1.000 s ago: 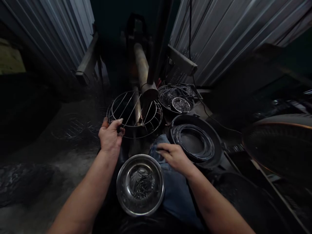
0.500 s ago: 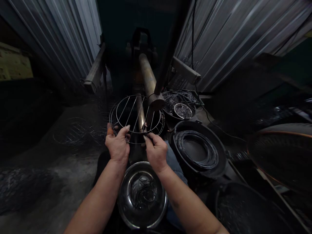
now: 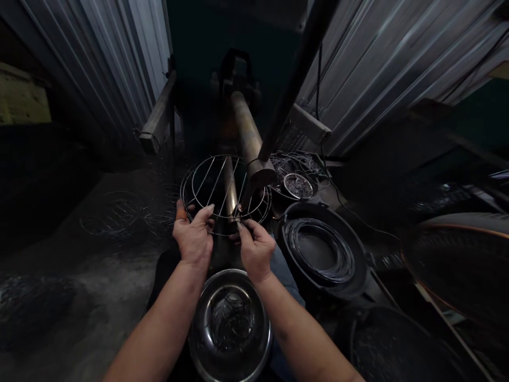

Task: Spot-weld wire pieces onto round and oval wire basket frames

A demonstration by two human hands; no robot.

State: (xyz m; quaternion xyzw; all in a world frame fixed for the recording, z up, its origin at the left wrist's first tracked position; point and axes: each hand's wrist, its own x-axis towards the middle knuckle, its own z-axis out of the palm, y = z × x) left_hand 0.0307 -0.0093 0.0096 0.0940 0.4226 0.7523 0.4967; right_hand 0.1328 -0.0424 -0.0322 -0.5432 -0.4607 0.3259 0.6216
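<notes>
A round wire cage frame (image 3: pixel 210 183) of rings and thin ribs sits around the lower bar of a spot-welding machine (image 3: pixel 246 132) straight ahead. My left hand (image 3: pixel 193 237) grips the frame's near left rim, fingers curled over the wire. My right hand (image 3: pixel 254 246) pinches the near rim beside the machine's tip, perhaps with a thin wire piece in the fingers; I cannot make it out. Below my wrists a steel bowl (image 3: pixel 207 339) holds several short bent wire pieces.
A dark pan (image 3: pixel 353 249) with coiled wire rings lies at my right. Behind it stands a small bowl of wire bits (image 3: pixel 297 184) amid loose wire. Finished wire frames (image 3: pixel 119 215) lie on the floor at left. Corrugated metal walls close both sides.
My right hand has come up from my lap by the bowl to the frame's near rim. The left hand kept its grip. The view has tipped up slightly.
</notes>
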